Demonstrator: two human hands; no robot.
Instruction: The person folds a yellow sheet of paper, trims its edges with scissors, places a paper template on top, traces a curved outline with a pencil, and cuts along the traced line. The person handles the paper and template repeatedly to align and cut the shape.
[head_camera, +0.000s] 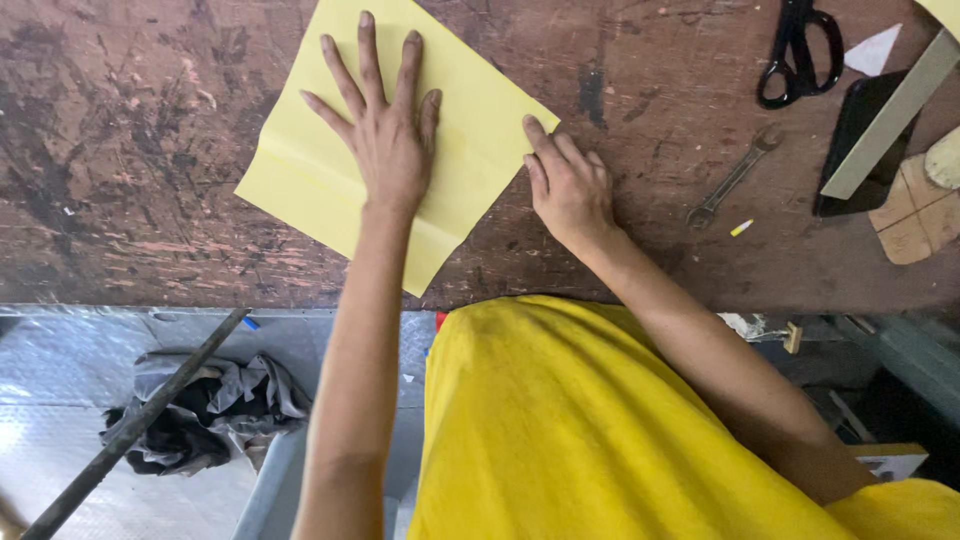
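- The left hand lies flat, fingers spread, on a yellow paper sheet that rests on the worn wooden table.
- The right hand presses the sheet's right corner, fingers together and bent; it grips nothing.
- The sheet's top edge is cut off by the frame.
- Black scissors, a small wrench, a dark phone and a metal ruler lie well apart at right.
- Grey crumpled cloth sits below the table's edge.

bare table left of paper, wrench, scissors crowding right
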